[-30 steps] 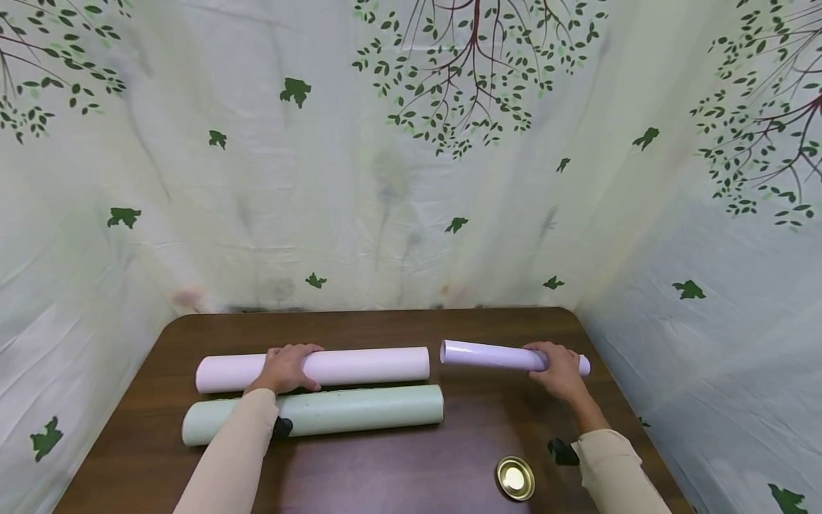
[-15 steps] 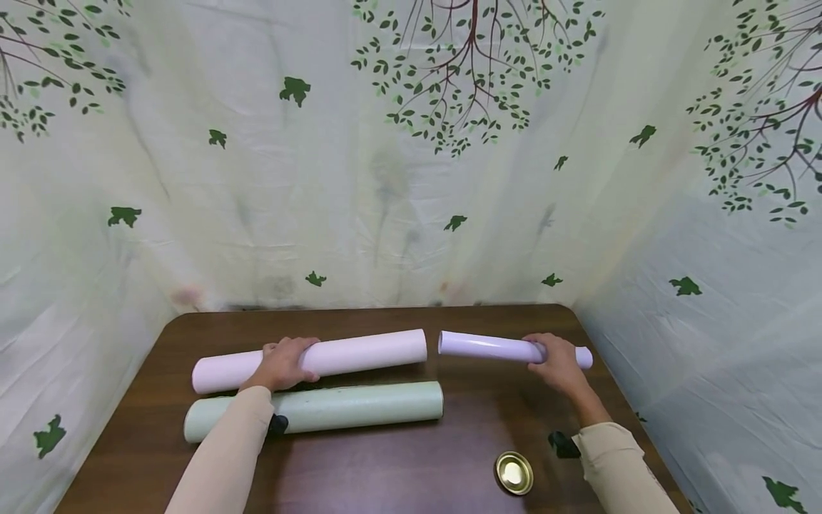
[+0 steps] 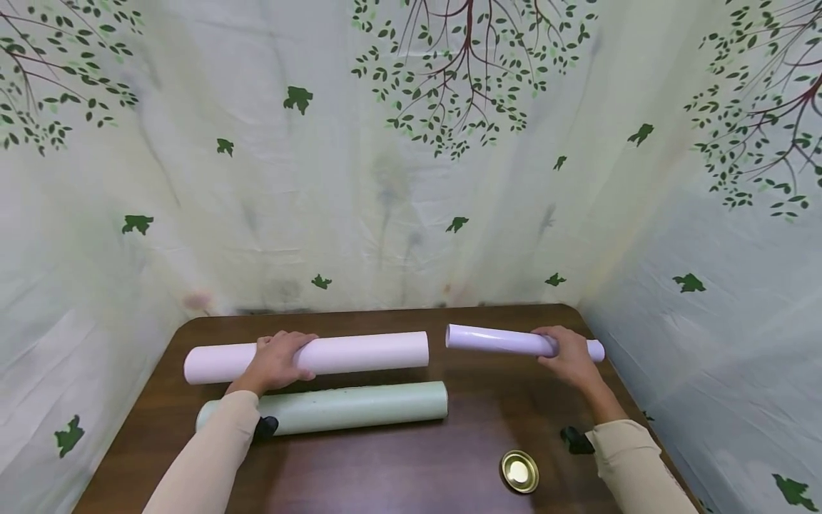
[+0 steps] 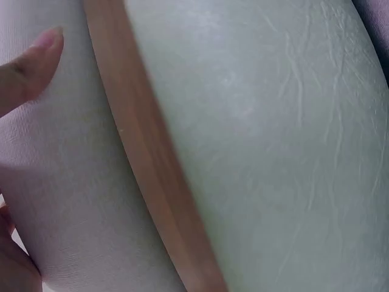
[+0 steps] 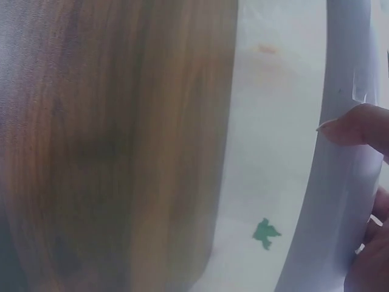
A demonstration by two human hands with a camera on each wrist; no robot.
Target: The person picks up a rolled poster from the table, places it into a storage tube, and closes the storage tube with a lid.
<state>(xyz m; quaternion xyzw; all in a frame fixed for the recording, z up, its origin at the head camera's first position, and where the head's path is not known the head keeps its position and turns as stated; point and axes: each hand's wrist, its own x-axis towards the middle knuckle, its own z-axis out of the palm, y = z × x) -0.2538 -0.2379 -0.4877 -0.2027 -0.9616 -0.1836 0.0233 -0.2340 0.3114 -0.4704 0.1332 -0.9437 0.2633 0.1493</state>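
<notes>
My left hand [image 3: 275, 360] grips a pale pink roll [image 3: 372, 351] around its middle-left part, fingers over the far side and thumb on the near side. In the left wrist view the thumb [image 4: 36, 70] lies against this roll [image 4: 73, 182]. My right hand [image 3: 568, 355] holds a thinner, glossy lavender roll [image 3: 494, 339] near its right end, and the right wrist view shows the thumb [image 5: 352, 129] pressed on it. Nearer to me, a pale green roll [image 3: 366, 408] lies on the table under my left forearm, apart from the pink roll.
A small gold-coloured round lid or dish [image 3: 519, 471] sits on the brown wooden table [image 3: 385, 471] at the front right. A white curtain [image 3: 385, 214] with leaf and tree prints hangs behind the table and along both sides.
The pink roll has moved back, away from the green roll, its right end first rising and then levelling. The lavender roll has shifted slightly back and to the right in my right hand.
</notes>
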